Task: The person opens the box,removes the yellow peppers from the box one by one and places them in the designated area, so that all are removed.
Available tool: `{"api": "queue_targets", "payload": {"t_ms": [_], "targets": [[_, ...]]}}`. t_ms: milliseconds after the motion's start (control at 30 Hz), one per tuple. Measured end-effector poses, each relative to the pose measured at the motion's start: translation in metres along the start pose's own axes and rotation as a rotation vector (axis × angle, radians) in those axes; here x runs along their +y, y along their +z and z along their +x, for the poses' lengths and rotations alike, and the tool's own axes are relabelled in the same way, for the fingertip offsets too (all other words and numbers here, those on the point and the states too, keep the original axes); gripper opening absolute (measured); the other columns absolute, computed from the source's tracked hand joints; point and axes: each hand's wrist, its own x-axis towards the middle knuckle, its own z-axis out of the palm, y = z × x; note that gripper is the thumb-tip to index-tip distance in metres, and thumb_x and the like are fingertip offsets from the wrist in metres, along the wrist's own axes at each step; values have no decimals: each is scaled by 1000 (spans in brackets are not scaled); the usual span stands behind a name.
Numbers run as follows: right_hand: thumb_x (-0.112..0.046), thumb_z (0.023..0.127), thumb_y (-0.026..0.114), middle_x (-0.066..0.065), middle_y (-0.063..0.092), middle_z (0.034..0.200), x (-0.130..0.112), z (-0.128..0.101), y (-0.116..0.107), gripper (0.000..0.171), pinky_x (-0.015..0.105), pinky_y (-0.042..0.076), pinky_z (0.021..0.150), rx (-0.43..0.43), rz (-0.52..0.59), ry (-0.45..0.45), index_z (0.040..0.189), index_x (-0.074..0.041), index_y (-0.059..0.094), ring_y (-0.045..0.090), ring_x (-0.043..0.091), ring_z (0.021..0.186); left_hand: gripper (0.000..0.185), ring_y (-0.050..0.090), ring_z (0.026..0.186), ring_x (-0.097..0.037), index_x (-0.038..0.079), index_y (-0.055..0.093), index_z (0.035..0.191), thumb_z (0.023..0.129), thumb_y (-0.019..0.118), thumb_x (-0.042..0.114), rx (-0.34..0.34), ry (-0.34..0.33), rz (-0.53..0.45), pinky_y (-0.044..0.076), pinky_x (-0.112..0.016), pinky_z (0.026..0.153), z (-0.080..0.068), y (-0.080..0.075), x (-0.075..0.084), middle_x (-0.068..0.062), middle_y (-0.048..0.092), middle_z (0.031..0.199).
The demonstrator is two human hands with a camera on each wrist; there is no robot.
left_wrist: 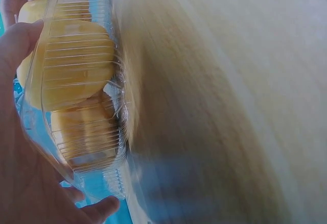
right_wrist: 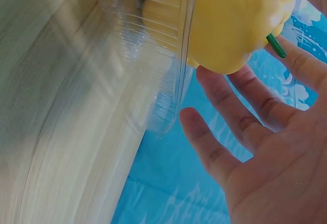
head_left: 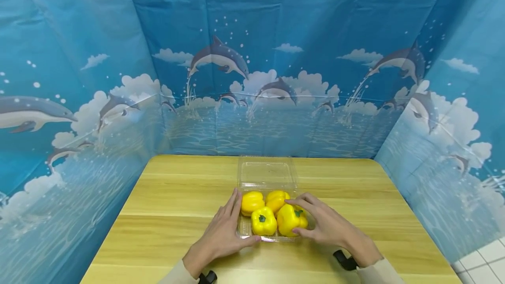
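Observation:
Four-lobed yellow bell peppers fill a clear plastic clamshell container (head_left: 244, 230); several are in view. My left hand (head_left: 224, 231) rests against the container's left side with long, fairly straight fingers, its thumb along the front rim. With thumb and fingertips my right hand (head_left: 329, 225) grips the front-right bell pepper (head_left: 288, 220), which tilts with its green stem to the right. In the right wrist view this pepper (right_wrist: 230, 25) bulges above the container's rim. Beside it the front-left bell pepper (head_left: 264, 221) sits stem up. Behind lie a back-left pepper (head_left: 251, 202) and a back-right pepper (head_left: 275, 199).
The container's clear lid (head_left: 266, 173) lies folded back on the wooden table (head_left: 177, 200), toward its far edge. Blue dolphin-print curtains (head_left: 252, 130) enclose the table at the back and both sides. White floor tiles (head_left: 487, 253) show at the lower right.

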Motion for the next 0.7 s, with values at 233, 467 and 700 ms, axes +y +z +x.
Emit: {"api": "queue_targets", "payload": {"t_ms": [233,467,700], "targets": [[-40,106,89,-1,66,149,0,1,-2,71,45,68,102,15,10,-14,169,-23,62,71,18,127,143,26,182,-43,19,0,190,91,71,94,-1,1,-4,30,-70,145,0,0,0,-8,-5,200],[-38,106,90,0,65,150,0,3,-3,72,45,69,102,26,-1,-29,170,-22,61,70,17,127,143,27,181,-43,20,-1,190,91,73,93,-2,0,-10,30,-70,146,0,0,-1,-7,-5,200],[-38,106,90,1,67,151,-2,5,-7,74,46,69,103,34,-3,-16,171,-22,60,72,19,128,142,27,181,-43,20,1,190,92,74,91,-1,3,-6,29,-71,146,0,-1,-1,-8,-4,200]]}}
